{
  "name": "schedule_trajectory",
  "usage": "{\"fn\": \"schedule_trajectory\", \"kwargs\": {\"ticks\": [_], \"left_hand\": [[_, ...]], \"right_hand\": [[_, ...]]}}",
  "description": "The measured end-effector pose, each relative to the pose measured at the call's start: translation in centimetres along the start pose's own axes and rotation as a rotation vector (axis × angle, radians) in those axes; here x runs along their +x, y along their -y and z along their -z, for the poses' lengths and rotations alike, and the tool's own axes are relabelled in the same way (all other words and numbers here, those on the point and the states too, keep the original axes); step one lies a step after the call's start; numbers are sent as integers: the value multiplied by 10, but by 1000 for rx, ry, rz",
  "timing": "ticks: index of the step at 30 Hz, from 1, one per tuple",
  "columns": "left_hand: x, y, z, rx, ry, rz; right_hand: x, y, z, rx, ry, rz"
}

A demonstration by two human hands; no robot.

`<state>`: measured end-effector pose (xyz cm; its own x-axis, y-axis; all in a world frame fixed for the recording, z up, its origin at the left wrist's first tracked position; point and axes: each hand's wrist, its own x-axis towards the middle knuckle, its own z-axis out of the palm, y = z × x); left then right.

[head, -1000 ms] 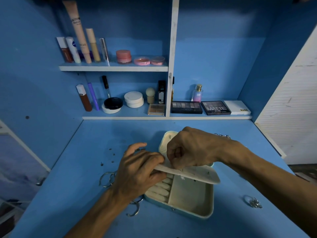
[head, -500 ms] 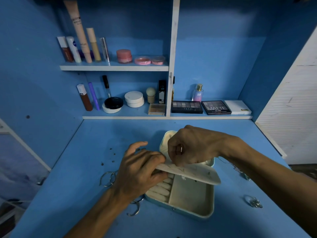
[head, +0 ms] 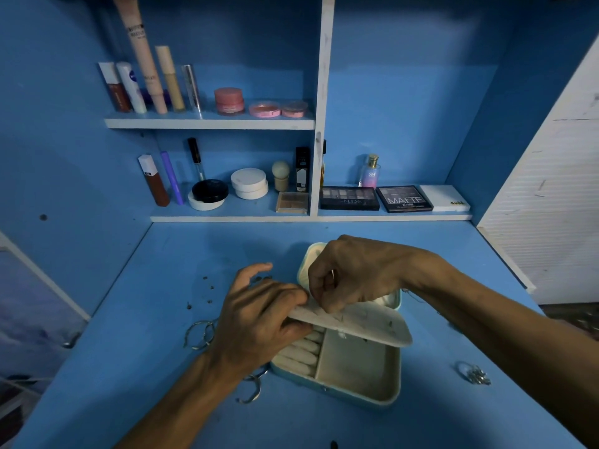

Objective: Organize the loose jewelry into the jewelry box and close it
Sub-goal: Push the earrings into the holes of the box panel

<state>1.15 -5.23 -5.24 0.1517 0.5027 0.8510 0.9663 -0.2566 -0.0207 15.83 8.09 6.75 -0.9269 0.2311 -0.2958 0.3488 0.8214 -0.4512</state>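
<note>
Blue desktop [head: 162,384] runs wide and mostly bare toward the near edge and the left side, leaving free surface in front of the jewelry box [head: 356,380], which sits open near the middle with its pale blue shell and cream lining. Its near half shows a row of ring rolls [head: 301,351] on the left and a plain compartment to the right; a cream insert panel [head: 366,325] is raised at a slant across the middle, hiding the far compartments. The left hand [head: 256,322] grips the panel's left end, fingers curled under and over it. The right hand [head: 350,277] is pinched closed over the panel's upper face; what the fingertips hold is too small to tell. Hoop earrings [head: 199,333] lie just left of the left hand, and another hoop [head: 251,388] lies beside the box's near left corner, partly under the wrist. Small dark studs [head: 207,286] are scattered farther left. A silver ring cluster [head: 473,374] rests well apart on the right, and a thin chain [head: 418,296] trails behind the right forearm. At the back, a low shelf [head: 356,218] with palettes and compacts bounds the desk, and a white louvred panel [head: 551,205] closes the right side.
</note>
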Motion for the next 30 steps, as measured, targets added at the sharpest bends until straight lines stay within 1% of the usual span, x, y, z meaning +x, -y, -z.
{"fn": "schedule_trajectory", "kwargs": {"ticks": [9, 14, 16, 20, 24, 27, 30], "left_hand": [[-3, 0, -1, 20, -1, -12], [-2, -1, 0, -22, -5, -23], [0, 0, 1, -57, 4, 5], [12, 4, -2, -163, 41, 112], [32, 11, -5, -246, 171, 330], [45, 16, -11, -385, 277, 515], [56, 20, -21, -476, 346, 634]], "right_hand": [[5, -1, 0, -9, 38, 25], [4, -6, -4, 47, 40, 28], [0, -11, -2, 100, 31, 18], [-7, -33, 6, 315, 12, 38], [-16, -58, 14, 607, -168, 59], [-25, -71, 22, 643, -315, 53], [-35, -83, 27, 590, -370, 48]]}}
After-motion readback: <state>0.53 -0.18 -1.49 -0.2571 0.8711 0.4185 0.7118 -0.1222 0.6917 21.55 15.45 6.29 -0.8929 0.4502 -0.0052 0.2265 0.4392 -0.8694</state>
